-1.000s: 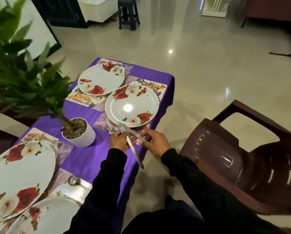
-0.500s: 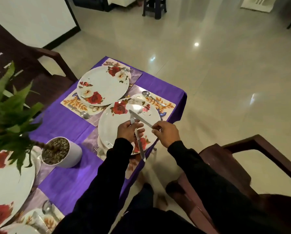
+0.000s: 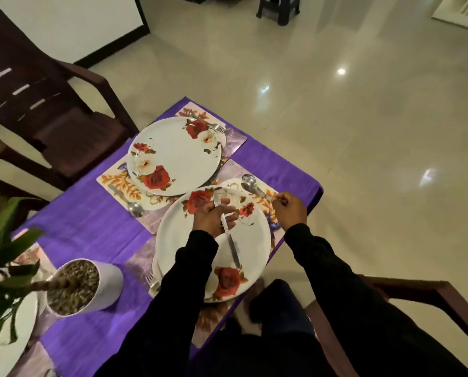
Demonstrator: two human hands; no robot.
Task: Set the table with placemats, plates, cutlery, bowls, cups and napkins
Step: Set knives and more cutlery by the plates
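A white rose-patterned plate lies on a floral placemat at the table's right edge. Over this plate my left hand grips a table knife, its long end pointing toward me. To the plate's right, my right hand pinches the handle of a second knife. Its far end is low over the placemat, beside a spoon. A fork peeks out at the plate's left. Behind stands a second plate with its own fork and spoon.
The purple tablecloth covers the table. A white pot with a leafy plant stands at the left, and another plate shows at the lower left. Brown chairs stand beyond the table at the left and beside me at the right.
Both hands have moved forward from the table's near edge to above the near plate. They have drawn apart, and my right hand has carried its knife out beside the spoon.
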